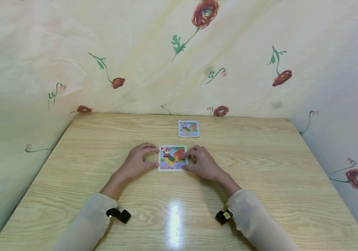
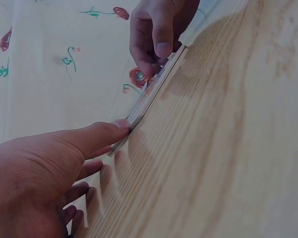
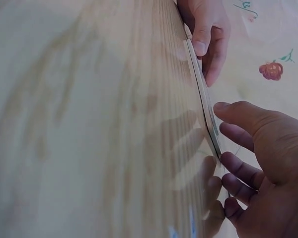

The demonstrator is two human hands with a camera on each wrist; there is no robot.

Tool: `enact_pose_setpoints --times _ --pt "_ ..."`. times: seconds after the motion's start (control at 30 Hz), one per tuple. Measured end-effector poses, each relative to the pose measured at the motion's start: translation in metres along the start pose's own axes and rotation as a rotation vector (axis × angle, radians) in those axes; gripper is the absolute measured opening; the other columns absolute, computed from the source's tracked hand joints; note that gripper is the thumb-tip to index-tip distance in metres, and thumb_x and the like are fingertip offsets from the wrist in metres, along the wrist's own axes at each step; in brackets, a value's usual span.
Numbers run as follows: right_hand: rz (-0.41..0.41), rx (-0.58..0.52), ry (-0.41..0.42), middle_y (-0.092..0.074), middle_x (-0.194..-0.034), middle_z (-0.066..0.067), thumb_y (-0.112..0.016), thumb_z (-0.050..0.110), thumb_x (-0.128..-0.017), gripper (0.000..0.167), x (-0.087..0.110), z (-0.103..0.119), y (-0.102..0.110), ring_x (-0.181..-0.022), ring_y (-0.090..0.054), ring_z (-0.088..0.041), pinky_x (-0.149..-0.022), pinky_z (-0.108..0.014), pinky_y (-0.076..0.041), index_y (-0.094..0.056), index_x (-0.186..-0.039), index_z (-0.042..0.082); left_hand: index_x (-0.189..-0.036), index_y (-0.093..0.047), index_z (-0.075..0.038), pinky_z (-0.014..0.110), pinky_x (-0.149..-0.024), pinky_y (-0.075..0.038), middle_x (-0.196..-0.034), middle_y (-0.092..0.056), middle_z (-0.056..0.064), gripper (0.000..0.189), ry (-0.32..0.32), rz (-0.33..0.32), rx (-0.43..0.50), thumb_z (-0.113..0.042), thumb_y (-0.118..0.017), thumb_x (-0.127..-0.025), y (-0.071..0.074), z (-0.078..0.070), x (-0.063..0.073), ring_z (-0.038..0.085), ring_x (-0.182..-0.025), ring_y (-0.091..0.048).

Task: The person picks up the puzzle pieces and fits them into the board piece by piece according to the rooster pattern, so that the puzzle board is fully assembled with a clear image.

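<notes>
A small framed jigsaw puzzle [image 1: 171,158] with a rooster picture lies flat on the wooden table. My left hand [image 1: 138,159] is at its left side, the thumb and a fingertip touching the edge of the frame. In the left wrist view the left thumb [image 2: 120,124] rests at the frame's near corner. On the other side, my right hand [image 1: 204,162] reaches over the right edge, with a fingertip on the rooster's tail and the thumb at the lower right corner. The other right fingers [image 3: 241,171] are loosely bent beside the frame.
Behind the puzzle lies a small square card [image 1: 189,128] with the same rooster picture. Floral cloth [image 1: 154,52] hangs along the table's back and sides. Black wrist cameras [image 1: 123,215] are strapped on both sleeves. The wooden table [image 1: 276,164] reflects a bright light near its front.
</notes>
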State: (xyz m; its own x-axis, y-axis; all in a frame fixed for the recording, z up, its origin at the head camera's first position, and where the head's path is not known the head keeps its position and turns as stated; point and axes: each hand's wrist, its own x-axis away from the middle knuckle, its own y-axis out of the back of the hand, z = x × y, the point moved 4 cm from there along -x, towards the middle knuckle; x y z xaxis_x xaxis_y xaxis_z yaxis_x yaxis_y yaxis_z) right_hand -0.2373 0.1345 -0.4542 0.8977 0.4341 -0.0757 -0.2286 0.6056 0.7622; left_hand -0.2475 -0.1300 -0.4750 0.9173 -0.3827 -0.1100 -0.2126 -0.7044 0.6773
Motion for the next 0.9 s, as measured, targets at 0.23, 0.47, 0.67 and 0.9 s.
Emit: enact_pose_setpoints --times 0.23,0.47,0.67,0.9 --pt "-0.015 0.034 0.047 -0.064 -0.116 -0.01 -0.086 0.024 -0.085 0.03 -0.002 0.0 -0.001 -0.096 -0.046 -0.023 -0.081 -0.032 -0.035 -0.079 -0.111 0.011 -0.132 -0.07 -0.018 0.064 -0.12 -0.033 -0.146 -0.059 0.005 0.05 -0.002 -0.003 -0.007 -0.03 -0.084 -0.086 0.0 -0.001 -0.001 0.035 -0.145 -0.046" --pt "-0.002 0.071 0.049 -0.064 -0.114 -0.01 -0.085 0.024 -0.086 0.03 -0.004 0.005 -0.002 -0.093 -0.045 -0.021 -0.08 -0.031 -0.034 -0.079 -0.111 0.011 -0.133 -0.07 -0.018 0.062 -0.121 -0.033 -0.147 -0.057 0.004 0.05 0.025 0.005 -0.006 -0.032 -0.084 -0.087 -0.001 0.002 -0.001 0.033 -0.146 -0.045" --pt "0.021 0.066 0.005 -0.064 -0.116 -0.011 -0.083 0.025 -0.087 0.031 -0.003 0.005 -0.001 -0.097 -0.046 -0.023 -0.081 -0.032 -0.036 -0.077 -0.115 0.011 -0.133 -0.07 -0.018 0.063 -0.121 -0.033 -0.147 -0.057 0.005 0.05 0.027 0.003 -0.009 -0.032 -0.084 -0.086 -0.001 0.002 0.0 0.034 -0.146 -0.044" --pt "0.025 0.034 -0.096 -0.063 -0.118 -0.01 -0.08 0.025 -0.09 0.039 0.0 -0.008 0.009 -0.102 -0.049 -0.024 -0.084 -0.034 -0.042 -0.072 -0.125 0.01 -0.132 -0.07 -0.017 0.064 -0.12 -0.033 -0.146 -0.058 0.006 0.05 0.012 -0.004 -0.022 -0.031 -0.084 -0.086 0.001 -0.001 -0.001 0.035 -0.145 -0.046"
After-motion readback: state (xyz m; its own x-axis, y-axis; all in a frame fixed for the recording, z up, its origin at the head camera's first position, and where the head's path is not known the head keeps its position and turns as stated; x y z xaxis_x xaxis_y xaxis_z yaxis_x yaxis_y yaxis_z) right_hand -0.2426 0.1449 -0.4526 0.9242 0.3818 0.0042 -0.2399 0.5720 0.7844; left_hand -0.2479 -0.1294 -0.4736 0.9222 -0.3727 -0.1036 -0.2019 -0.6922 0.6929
